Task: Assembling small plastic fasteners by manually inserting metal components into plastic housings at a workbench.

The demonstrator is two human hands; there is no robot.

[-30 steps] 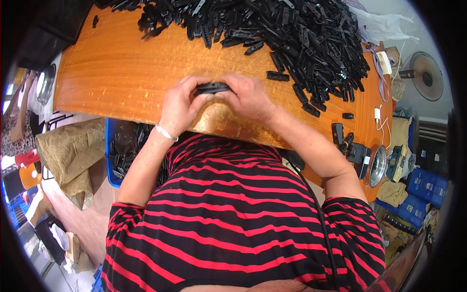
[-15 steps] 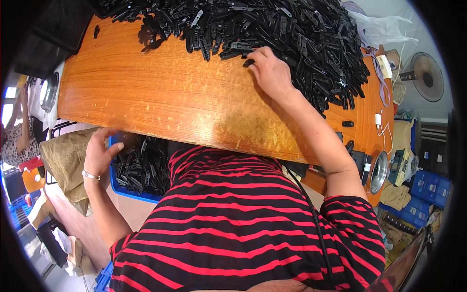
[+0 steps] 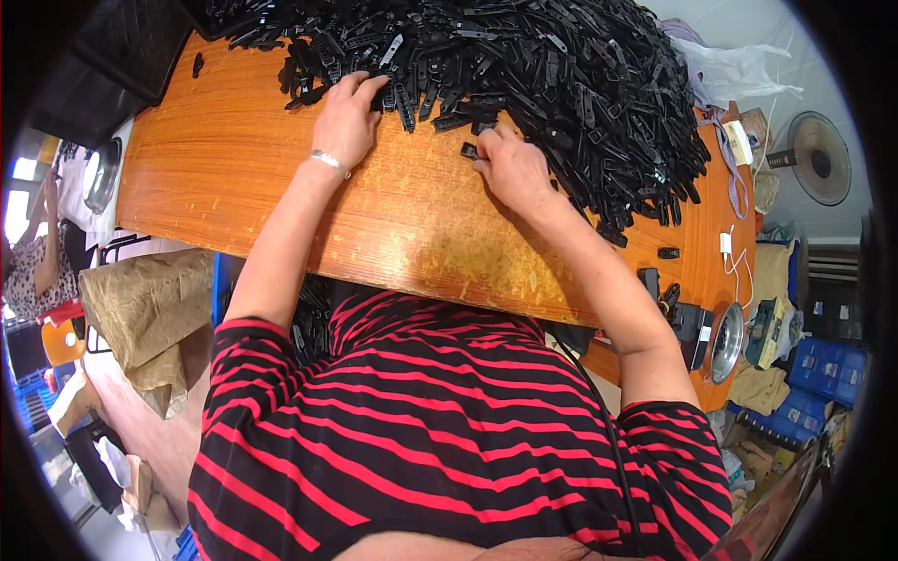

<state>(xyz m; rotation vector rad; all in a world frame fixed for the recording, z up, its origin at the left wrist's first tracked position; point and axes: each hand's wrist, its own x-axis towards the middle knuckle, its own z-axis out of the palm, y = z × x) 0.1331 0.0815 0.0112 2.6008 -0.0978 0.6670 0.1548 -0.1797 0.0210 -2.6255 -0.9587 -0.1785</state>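
Observation:
A large heap of small, narrow black plastic buckle-like pieces [image 3: 599, 103] covers the far part of the wooden table [image 3: 224, 178]. My left hand [image 3: 343, 123] reaches to the heap's near edge, its fingers bent and the thumb apart from them; nothing shows between them. To its right, my right hand [image 3: 514, 165] pinches a small black plastic piece [image 3: 470, 150] just in front of the heap. Below the table's near edge on the left, a blue bin [image 3: 221, 280] of similar black pieces is mostly hidden by my left arm.
Single black pieces lie apart at the far left and right of the table. At right are a metal bowl [image 3: 727, 341], a white charger with cable [image 3: 727, 243] and a fan [image 3: 812, 159]. A brown sack [image 3: 145, 313] stands at left; another person [image 3: 42, 257] sits beyond.
My left hand has risen from over the blue bin to the heap's near edge. My right hand has drawn slightly nearer with a black piece in its fingers.

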